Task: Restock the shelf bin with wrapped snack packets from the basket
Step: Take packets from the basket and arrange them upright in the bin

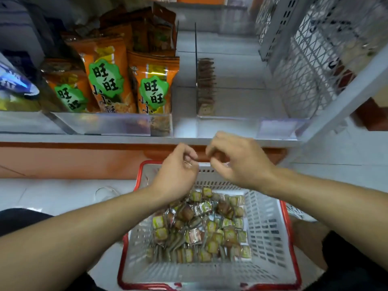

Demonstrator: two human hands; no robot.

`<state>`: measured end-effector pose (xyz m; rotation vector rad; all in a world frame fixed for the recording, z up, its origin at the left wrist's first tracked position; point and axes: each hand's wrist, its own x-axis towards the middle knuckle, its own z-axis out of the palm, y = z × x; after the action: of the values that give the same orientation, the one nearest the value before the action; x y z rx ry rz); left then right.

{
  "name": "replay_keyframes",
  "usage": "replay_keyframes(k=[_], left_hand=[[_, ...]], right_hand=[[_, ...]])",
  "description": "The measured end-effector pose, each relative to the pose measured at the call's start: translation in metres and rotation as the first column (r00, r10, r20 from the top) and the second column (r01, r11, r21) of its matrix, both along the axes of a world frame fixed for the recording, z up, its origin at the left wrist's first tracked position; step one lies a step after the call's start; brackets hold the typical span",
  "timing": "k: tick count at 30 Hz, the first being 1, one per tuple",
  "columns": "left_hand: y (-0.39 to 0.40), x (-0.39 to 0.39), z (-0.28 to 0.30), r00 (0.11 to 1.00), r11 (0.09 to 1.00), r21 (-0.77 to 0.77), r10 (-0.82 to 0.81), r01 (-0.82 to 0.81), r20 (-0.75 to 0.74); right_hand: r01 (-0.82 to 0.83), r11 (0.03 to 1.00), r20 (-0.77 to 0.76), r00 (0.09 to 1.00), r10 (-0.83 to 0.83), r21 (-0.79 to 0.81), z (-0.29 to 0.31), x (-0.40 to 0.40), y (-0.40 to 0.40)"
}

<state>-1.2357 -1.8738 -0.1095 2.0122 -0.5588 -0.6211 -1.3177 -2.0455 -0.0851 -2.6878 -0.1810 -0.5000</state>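
A white plastic basket (270, 227) with a red rim stands on the floor below the shelf. Many small wrapped snack packets (201, 227) fill its bottom. Both hands hover over its far rim, close together. My left hand (178, 171) has curled fingers, and something small and shiny shows at its fingertips, seemingly a packet. My right hand (237, 158) is also curled, and I cannot make out anything in it. Above them sits the clear shelf bin (231, 124), with a row of brown packets (205, 87) standing along its left wall.
Orange snack bags (109, 80) fill the neighbouring bin on the left, with a blue bag (14, 80) beyond them. A white wire mesh panel (304, 70) closes the shelf on the right. An orange kickboard (73, 160) runs below the shelf edge.
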Motion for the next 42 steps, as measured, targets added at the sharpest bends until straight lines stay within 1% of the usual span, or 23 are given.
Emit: replay_keyframes(k=[1, 2, 3, 4, 5, 6, 7, 8, 9, 12, 14, 16, 18, 20, 23, 24, 27, 29, 31, 32, 35, 40, 42], left_hand=[[0.004, 0.003, -0.020, 0.986, 0.970, 0.182, -0.166, 0.159, 0.021], [0.009, 0.005, -0.040, 0.942, 0.871, 0.380, -0.337, 0.312, 0.000], [0.016, 0.006, -0.060, 0.877, 0.722, 0.548, -0.478, 0.422, -0.046], [0.025, 0.006, -0.079, 0.810, 0.567, 0.663, -0.578, 0.489, -0.104], [0.035, 0.006, -0.096, 0.749, 0.429, 0.735, -0.643, 0.526, -0.160], [0.045, 0.004, -0.111, 0.696, 0.314, 0.781, -0.688, 0.540, -0.205], [0.054, 0.002, -0.125, 0.655, 0.231, 0.809, -0.719, 0.540, -0.233], [0.061, 0.000, -0.138, 0.634, 0.183, 0.828, -0.734, 0.530, -0.243], [0.067, -0.003, -0.152, 0.627, 0.163, 0.840, -0.740, 0.518, -0.244], [0.071, -0.012, -0.183, 0.654, 0.141, 0.856, -0.710, 0.497, -0.263], [0.070, -0.021, -0.197, 0.681, 0.178, 0.861, -0.693, 0.477, -0.234], [0.069, -0.030, -0.208, 0.719, 0.235, 0.854, -0.664, 0.464, -0.208], [0.066, -0.040, -0.217, 0.721, 0.231, 0.857, -0.661, 0.461, -0.210], [0.060, -0.051, -0.223, 0.687, 0.186, 0.883, -0.703, 0.431, -0.187], [0.052, -0.067, -0.232, 0.568, 0.125, 0.919, -0.814, 0.373, -0.120], [0.051, -0.072, -0.234, 0.558, 0.118, 0.920, -0.821, 0.373, -0.122], [0.049, -0.083, -0.241, 0.627, 0.115, 0.907, -0.757, 0.406, -0.184], [0.047, -0.084, -0.243, 0.676, 0.119, 0.896, -0.700, 0.428, -0.230], [0.045, -0.080, -0.243, 0.721, 0.130, 0.886, -0.638, 0.445, -0.269], [0.044, -0.078, -0.243, 0.736, 0.139, 0.883, -0.618, 0.447, -0.276], [0.047, -0.072, -0.243, 0.747, 0.175, 0.878, -0.613, 0.446, -0.257], [0.048, -0.065, -0.235, 0.755, 0.276, 0.849, -0.625, 0.451, -0.197], [0.048, -0.063, -0.232, 0.787, 0.324, 0.833, -0.586, 0.448, -0.194]], right_hand=[[-0.043, 0.996, -0.208, 0.978, 0.024, -0.084, -0.027, -0.013, 0.002], [-0.071, 0.989, -0.429, 0.903, 0.007, -0.133, -0.054, -0.025, 0.002], [-0.087, 0.985, -0.623, 0.782, -0.025, -0.148, -0.079, -0.035, 0.001], [-0.092, 0.986, -0.763, 0.645, -0.050, -0.142, -0.101, -0.043, -0.001], [-0.096, 0.987, -0.839, 0.541, -0.059, -0.131, -0.121, -0.050, -0.002], [-0.097, 0.988, -0.872, 0.487, -0.060, -0.122, -0.137, -0.056, -0.002], [-0.094, 0.988, -0.884, 0.463, -0.064, -0.121, -0.153, -0.060, 0.000], [-0.083, 0.989, -0.890, 0.450, -0.070, -0.120, -0.167, -0.063, 0.004], [-0.059, 0.993, -0.896, 0.438, -0.069, -0.105, -0.180, -0.065, 0.009], [0.009, 0.999, -0.916, 0.397, -0.051, -0.051, -0.218, -0.070, 0.030], [0.000, 0.998, -0.930, 0.364, -0.054, -0.058, -0.239, -0.078, 0.043], [0.017, 0.997, -0.936, 0.342, -0.081, -0.080, -0.255, -0.085, 0.051], [0.024, 0.994, -0.929, 0.354, -0.111, -0.110, -0.265, -0.089, 0.054], [-0.002, 0.992, -0.916, 0.385, -0.113, -0.123, -0.271, -0.089, 0.052], [-0.018, 0.995, -0.919, 0.386, -0.080, -0.095, -0.277, -0.086, 0.050], [-0.024, 0.995, -0.916, 0.394, -0.078, -0.095, -0.278, -0.085, 0.051], [-0.039, 0.995, -0.901, 0.429, -0.064, -0.090, -0.281, -0.087, 0.052], [-0.092, 0.992, -0.901, 0.431, -0.037, -0.085, -0.282, -0.086, 0.053], [-0.172, 0.980, -0.909, 0.416, -0.017, -0.096, -0.282, -0.084, 0.054], [-0.200, 0.974, -0.919, 0.393, -0.015, -0.102, -0.283, -0.084, 0.054], [-0.237, 0.964, -0.938, 0.344, -0.033, -0.121, -0.283, -0.085, 0.057], [-0.178, 0.981, -0.929, 0.371, -0.011, -0.082, -0.276, -0.083, 0.057], [-0.153, 0.987, -0.931, 0.365, 0.016, -0.043, -0.274, -0.084, 0.051]])
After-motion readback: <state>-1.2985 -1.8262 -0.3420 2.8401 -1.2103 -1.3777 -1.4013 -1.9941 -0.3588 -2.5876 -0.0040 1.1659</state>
